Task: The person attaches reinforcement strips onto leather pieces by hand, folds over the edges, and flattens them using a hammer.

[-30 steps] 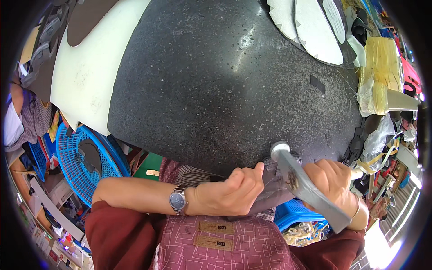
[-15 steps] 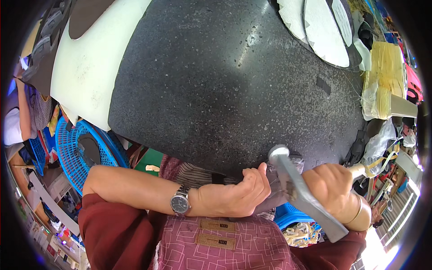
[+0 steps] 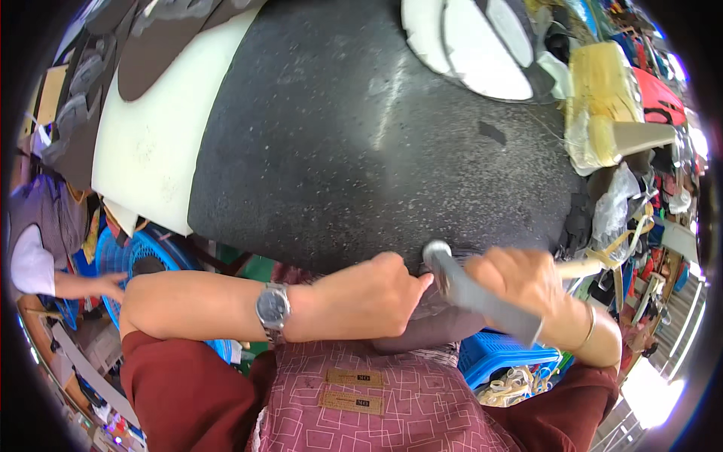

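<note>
My right hand [image 3: 516, 282] is wrapped round a hammer; its pale wooden handle sticks out to the right. The grey metal hammer head [image 3: 482, 290] slants across in front of the hand. Its round face hangs at or just over the near edge of a worn black work surface [image 3: 324, 166]; contact cannot be made out. My left hand [image 3: 358, 297] is closed, knuckles up, at that same edge just left of the hammer face. What its fingers pinch is hidden. A dark brown piece of sheet material [image 3: 429, 329] hangs below the edge, over my lap, beside the left hand.
White cut pieces [image 3: 482, 56] lie at the far right, a white sheet [image 3: 147, 143] with brown pieces on the left. A yellow taped bundle [image 3: 602, 90] stands right. Blue baskets flank my lap; one [image 3: 486, 354] holds pale strips. Another person's hand [image 3: 105, 286] reaches in at left.
The hammer and right hand have shifted left, the hammer head slightly blurred. My left hand has turned knuckles up and curled more. The view has shifted, and another person's hand has come to the left basket.
</note>
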